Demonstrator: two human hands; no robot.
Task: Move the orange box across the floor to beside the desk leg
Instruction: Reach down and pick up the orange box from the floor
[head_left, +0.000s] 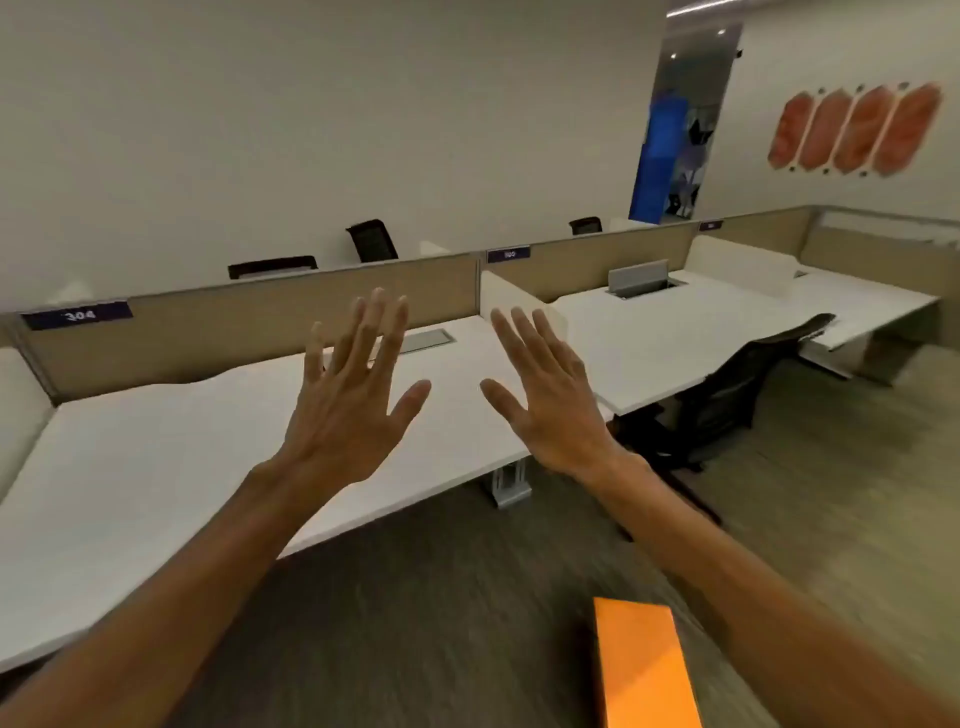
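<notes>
The orange box (644, 670) lies on the grey carpet at the bottom of the head view, partly cut off by the frame edge and beneath my right forearm. My left hand (353, 400) and my right hand (545, 400) are both raised in front of me, backs toward the camera, fingers spread, holding nothing. They hover over the white desk (130, 483), far above the box. A grey metal desk leg (511, 483) shows under the desk's front edge, between my two wrists.
A second white desk (670, 338) stands to the right with a black office chair (737, 395) tucked under it. Beige partitions (249, 322) run behind the desks. Carpet stretches between the box and the desk leg.
</notes>
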